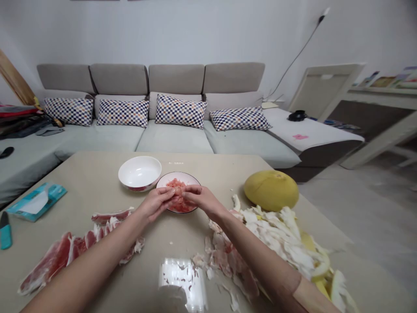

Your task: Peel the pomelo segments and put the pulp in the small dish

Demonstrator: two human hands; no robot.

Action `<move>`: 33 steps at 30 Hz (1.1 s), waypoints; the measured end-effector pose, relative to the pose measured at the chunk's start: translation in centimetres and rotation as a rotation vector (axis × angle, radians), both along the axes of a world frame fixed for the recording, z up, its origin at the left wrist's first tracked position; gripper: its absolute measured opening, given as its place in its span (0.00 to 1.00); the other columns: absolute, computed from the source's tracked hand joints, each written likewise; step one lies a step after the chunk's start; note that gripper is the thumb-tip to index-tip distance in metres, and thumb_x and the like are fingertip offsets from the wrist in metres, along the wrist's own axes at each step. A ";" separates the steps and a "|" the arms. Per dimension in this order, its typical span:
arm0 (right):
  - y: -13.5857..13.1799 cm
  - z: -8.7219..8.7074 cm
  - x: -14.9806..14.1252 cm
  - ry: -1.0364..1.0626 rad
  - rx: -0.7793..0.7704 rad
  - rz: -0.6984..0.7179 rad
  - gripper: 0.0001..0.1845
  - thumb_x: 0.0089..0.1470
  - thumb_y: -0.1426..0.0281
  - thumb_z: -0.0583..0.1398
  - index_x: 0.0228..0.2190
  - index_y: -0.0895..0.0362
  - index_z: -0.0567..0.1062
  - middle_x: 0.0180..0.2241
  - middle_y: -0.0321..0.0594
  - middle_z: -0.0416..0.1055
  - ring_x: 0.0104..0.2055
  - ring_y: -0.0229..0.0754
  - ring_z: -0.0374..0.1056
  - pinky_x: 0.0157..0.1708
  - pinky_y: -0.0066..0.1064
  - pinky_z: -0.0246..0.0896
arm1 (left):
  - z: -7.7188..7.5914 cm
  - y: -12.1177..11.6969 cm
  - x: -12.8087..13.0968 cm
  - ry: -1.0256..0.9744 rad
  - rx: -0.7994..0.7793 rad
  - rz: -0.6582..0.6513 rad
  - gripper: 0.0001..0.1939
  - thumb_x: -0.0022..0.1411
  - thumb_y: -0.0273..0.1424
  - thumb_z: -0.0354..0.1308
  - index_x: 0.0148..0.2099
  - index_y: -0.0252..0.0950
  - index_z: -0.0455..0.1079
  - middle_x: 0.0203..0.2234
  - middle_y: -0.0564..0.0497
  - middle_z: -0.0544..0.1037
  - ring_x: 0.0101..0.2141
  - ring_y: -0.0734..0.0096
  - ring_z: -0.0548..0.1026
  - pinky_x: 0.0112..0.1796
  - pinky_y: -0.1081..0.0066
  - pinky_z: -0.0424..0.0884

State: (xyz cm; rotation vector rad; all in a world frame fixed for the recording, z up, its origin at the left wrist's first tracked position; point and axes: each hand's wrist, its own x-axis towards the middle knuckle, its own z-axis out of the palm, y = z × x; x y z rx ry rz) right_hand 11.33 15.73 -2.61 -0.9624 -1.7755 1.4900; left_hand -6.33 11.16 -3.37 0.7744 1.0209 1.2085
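My left hand (158, 201) and my right hand (202, 198) meet over a dark-rimmed plate (164, 177) that holds pink-red pomelo pulp (177, 183). Fingers of both hands are closed in a pinch on a small piece of pomelo flesh (178, 191), partly hidden between them. Under my left forearm lie several pomelo segments (78, 248) in pale membrane. Torn membranes and white pith (267, 228) with yellow rind are heaped beside my right forearm.
Behind the plate stands a white bowl (140, 170). A whole yellow pomelo (271, 189) sits at the table's right edge. At the left are a tissue pack (37, 202) and a teal-handled knife (5, 232). A sofa (174, 137) lines the far side.
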 end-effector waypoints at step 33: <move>-5.3 -4.8 -4.1 -0.978 0.633 0.183 0.12 0.60 0.68 0.58 0.44 0.60 0.73 0.44 0.46 0.72 0.43 0.44 0.70 0.42 0.39 0.67 | 1.6 -4.2 -2.6 -0.262 -0.146 0.101 0.18 0.67 0.31 0.45 0.50 0.22 0.65 0.51 0.29 0.72 0.51 0.57 0.73 0.52 0.65 0.69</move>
